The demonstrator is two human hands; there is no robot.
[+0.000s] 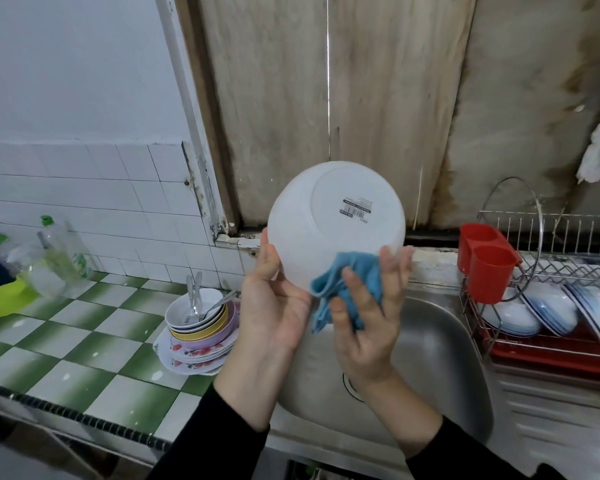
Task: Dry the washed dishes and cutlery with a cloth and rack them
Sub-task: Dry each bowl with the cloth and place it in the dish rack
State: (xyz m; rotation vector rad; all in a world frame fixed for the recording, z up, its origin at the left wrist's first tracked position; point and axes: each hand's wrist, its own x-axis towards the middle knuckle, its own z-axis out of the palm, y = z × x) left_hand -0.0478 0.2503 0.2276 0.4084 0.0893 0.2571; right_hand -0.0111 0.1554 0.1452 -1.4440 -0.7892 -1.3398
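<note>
- Black sleeves (243,445) frame the bottom of the view, with both forearms raised over the sink (430,341).
- Left hand (274,299) grips the bowl (326,230) at its lower left rim: the thumb lies up the outer wall, and the fingers are hidden behind it, probably hooked inside.
- Right hand (368,306) holds a bunched blue cloth (347,285). The thumb pins it against loosely spread fingers, and the cloth touches the bowl's lower outer wall.
- The bowl hangs in the air above the sink with its base turned to the camera. A barcode sticker (355,207) sits on the base.
- It looks like light, stiff white plastic or melamine, easy for one hand to carry. A wet, smooth wall would be slippery, so the rim is the safest hold, pinched with fingers inside and thumb outside. A drop would likely land in the sink.
- The cloth is soft and limp and needs to be wadded to press well.
- To the right, a wire rack (568,233) already has bowls stood on edge, with a red holder (485,268) at its near end. Free slots cannot be made out.
- To the left, a green-and-white tiled tabletop (84,358) carries a stack (201,337) of plates and bowls with spoons (193,292) on top, apparently waiting to be dried.
- Behind are white wall tiles (84,188) and a stained board (326,81).
</note>
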